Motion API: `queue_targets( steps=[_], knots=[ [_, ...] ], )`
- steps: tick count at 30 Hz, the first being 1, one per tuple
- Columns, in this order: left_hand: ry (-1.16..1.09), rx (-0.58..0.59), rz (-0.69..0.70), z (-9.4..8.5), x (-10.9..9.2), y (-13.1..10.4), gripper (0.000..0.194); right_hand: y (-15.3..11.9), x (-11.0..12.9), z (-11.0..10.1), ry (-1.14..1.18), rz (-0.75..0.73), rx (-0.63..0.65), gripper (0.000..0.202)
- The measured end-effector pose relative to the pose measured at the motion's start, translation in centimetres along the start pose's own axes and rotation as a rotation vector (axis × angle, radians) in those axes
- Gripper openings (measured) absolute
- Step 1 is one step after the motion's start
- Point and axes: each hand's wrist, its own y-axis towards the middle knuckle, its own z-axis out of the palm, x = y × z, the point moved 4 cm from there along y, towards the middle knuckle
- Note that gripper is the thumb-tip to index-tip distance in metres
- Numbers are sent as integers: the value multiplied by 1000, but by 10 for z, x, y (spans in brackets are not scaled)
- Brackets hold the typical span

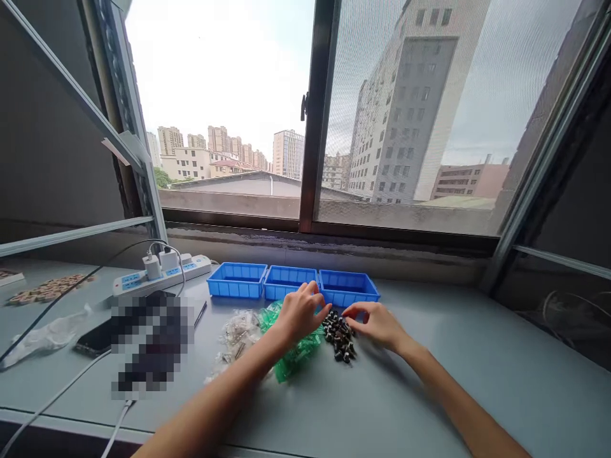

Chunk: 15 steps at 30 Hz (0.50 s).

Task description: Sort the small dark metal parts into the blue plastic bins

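A pile of small dark parts (340,340) lies on the grey table, between my two hands. My left hand (301,312) is over the green plastic bag (298,356), its fingers bent and apart near the pile's left side; nothing shows in them. At the pile's right edge is my right hand (375,323), thumb and fingers curved toward the dark parts. Whether its fingertips hold a part is too small to tell. Clear plastic bags (238,334) with small pieces inside lie left of the green bag.
Three blue trays, left (237,289), middle (281,291) and right (351,297), stand in a row behind the pile. A power strip (165,278), cables, a black phone (98,337) and a blurred dark object are on the left. A window (308,127) rises behind the table.
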Motion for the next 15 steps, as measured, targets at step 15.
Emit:
queue_targets(
  steps=[15],
  knots=[
    [-126, -141, 214, -11, -7, 0, 21, 1, 12, 8, 877, 194, 49, 49]
  ],
)
